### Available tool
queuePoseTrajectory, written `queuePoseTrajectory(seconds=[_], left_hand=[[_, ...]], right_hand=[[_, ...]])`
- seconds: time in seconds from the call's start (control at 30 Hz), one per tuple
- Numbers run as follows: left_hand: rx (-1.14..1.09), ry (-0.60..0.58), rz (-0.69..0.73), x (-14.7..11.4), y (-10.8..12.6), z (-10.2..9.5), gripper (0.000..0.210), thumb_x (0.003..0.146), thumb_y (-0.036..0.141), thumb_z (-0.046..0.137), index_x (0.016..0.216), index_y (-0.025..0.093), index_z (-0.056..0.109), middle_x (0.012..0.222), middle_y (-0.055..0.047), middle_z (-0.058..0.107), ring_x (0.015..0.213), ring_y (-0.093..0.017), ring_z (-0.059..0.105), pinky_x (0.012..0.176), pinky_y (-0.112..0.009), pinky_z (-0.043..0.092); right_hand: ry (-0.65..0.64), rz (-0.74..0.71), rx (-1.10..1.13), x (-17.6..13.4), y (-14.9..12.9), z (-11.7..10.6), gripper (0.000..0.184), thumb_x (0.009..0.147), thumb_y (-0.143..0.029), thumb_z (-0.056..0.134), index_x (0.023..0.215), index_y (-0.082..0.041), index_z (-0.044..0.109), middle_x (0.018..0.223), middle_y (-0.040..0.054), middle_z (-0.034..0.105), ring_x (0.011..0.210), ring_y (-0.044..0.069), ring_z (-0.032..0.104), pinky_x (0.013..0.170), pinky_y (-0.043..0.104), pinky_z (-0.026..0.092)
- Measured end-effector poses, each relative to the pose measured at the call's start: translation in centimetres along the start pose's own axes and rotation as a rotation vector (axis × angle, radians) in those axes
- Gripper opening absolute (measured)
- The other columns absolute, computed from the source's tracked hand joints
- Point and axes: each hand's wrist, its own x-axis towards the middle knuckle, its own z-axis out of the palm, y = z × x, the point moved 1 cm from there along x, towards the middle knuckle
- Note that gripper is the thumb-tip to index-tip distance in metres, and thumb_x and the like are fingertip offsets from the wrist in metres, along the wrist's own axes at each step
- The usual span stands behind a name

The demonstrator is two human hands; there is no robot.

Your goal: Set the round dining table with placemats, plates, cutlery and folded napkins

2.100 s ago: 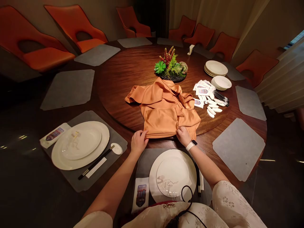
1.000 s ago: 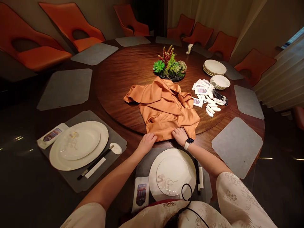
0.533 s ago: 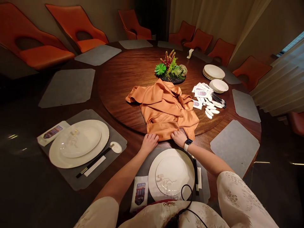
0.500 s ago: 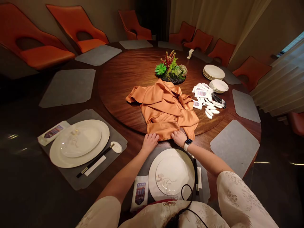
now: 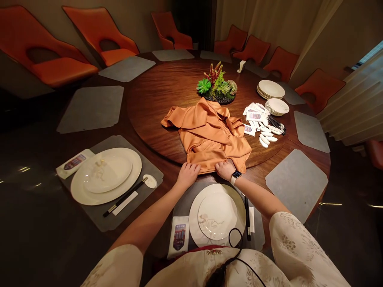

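A rumpled heap of orange satin cloth (image 5: 209, 131) lies on the near part of the round turntable, its front edge folded into a flat band. My left hand (image 5: 189, 172) holds the left end of that band, fingers curled over it. At the right end, my right hand (image 5: 225, 169) grips the same edge between thumb and fingers; a watch is on this wrist. Just below my hands, a small plate (image 5: 217, 215) sits on a larger plate (image 5: 194, 221), with black chopsticks (image 5: 248, 219) to the right and a printed white packet (image 5: 179, 237) to the left.
Behind the cloth stands a succulent arrangement (image 5: 218, 85). To its right are stacked plates (image 5: 271, 88), white packets (image 5: 254, 113), chopsticks and chopstick rests (image 5: 265, 139). A second place setting (image 5: 106, 175) lies on a grey mat at left. Orange chairs (image 5: 60, 52) surround the table.
The view has shifted slightly. Both hands stay on the cloth's near edge, and the cloth keeps nearly the same shape and place.
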Motion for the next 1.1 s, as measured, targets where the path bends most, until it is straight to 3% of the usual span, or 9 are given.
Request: queuePoseTrajectory(seconds=[0.13, 0.3, 0.47, 0.6, 0.7, 0.83, 0.97, 1.1], left_hand=[[-0.053, 0.016, -0.023, 0.1, 0.7, -0.1, 0.034, 0.084, 0.017, 0.052, 0.115, 0.019, 0.067, 0.099, -0.016, 0.064, 0.103, -0.033, 0.055, 0.103, -0.053, 0.035], [0.051, 0.014, -0.043, 0.9, 3.4, 1.0, 0.037, 0.083, 0.018, 0.054, 0.119, 0.018, 0.065, 0.101, -0.016, 0.064, 0.102, -0.033, 0.054, 0.099, -0.052, 0.036], [0.031, 0.000, -0.150, 2.3, 5.3, 2.0, 0.033, 0.087, 0.015, 0.046, 0.114, 0.017, 0.065, 0.097, -0.017, 0.063, 0.094, -0.032, 0.055, 0.092, -0.053, 0.039], [-0.055, 0.010, -0.206, 2.8, 5.8, 1.5, 0.040, 0.084, 0.014, 0.053, 0.123, 0.015, 0.061, 0.101, -0.018, 0.063, 0.096, -0.033, 0.057, 0.099, -0.056, 0.037], [-0.114, 0.046, -0.162, 2.4, 5.8, -0.4, 0.054, 0.077, 0.013, 0.060, 0.131, 0.013, 0.054, 0.105, -0.017, 0.064, 0.100, -0.032, 0.059, 0.106, -0.054, 0.035], [-0.379, 0.027, 0.036, 1.0, 5.6, -5.0, 0.052, 0.078, 0.010, 0.051, 0.129, 0.019, 0.051, 0.120, -0.013, 0.061, 0.114, -0.028, 0.057, 0.103, -0.044, 0.043], [-0.704, -0.194, 0.209, -0.2, 5.5, -10.5, 0.043, 0.077, 0.007, 0.041, 0.115, 0.021, 0.057, 0.127, -0.010, 0.058, 0.119, -0.022, 0.055, 0.104, -0.038, 0.045], [-0.859, -0.440, 0.268, -0.5, 5.4, -15.1, 0.027, 0.077, 0.007, 0.042, 0.088, 0.020, 0.062, 0.116, -0.006, 0.064, 0.112, -0.020, 0.059, 0.099, -0.033, 0.046]], right_hand=[[-0.002, -0.010, -0.015, 0.3, -0.2, 0.3, 0.033, 0.100, -0.015, 0.030, 0.117, -0.009, 0.057, 0.107, 0.0208, 0.063, 0.094, 0.027, 0.062, 0.088, 0.040, 0.042], [-0.018, 0.030, 0.011, 0.5, -1.0, -0.4, 0.033, 0.101, -0.013, 0.028, 0.118, -0.010, 0.056, 0.110, 0.0206, 0.061, 0.097, 0.026, 0.062, 0.085, 0.039, 0.045], [-0.035, 0.114, 0.061, 0.6, -1.4, -3.0, 0.035, 0.099, -0.011, 0.028, 0.119, -0.008, 0.057, 0.109, 0.0213, 0.061, 0.098, 0.027, 0.062, 0.078, 0.035, 0.047], [0.034, 0.087, 0.078, 0.3, -0.8, -5.9, 0.029, 0.096, -0.013, 0.037, 0.111, -0.008, 0.061, 0.104, 0.0209, 0.064, 0.098, 0.028, 0.061, 0.080, 0.036, 0.046], [0.047, 0.036, 0.068, -0.8, 0.6, -8.3, 0.025, 0.093, -0.016, 0.045, 0.109, -0.009, 0.062, 0.099, 0.0198, 0.066, 0.090, 0.028, 0.063, 0.075, 0.036, 0.045], [-0.021, -0.039, 0.118, -3.6, 2.9, -11.5, 0.027, 0.084, -0.026, 0.061, 0.108, -0.014, 0.063, 0.085, 0.0129, 0.068, 0.072, 0.025, 0.062, 0.066, 0.031, 0.039], [-0.077, -0.227, 0.275, -6.8, 3.6, -14.1, 0.014, 0.085, -0.029, 0.062, 0.094, -0.019, 0.065, 0.071, 0.0050, 0.065, 0.060, 0.018, 0.055, 0.061, 0.028, 0.032], [-0.121, -0.373, 0.375, -9.1, 2.7, -16.0, 0.036, 0.088, -0.054, 0.060, 0.091, -0.018, 0.062, 0.067, 0.0032, 0.061, 0.055, 0.015, 0.048, 0.056, 0.026, 0.026]])
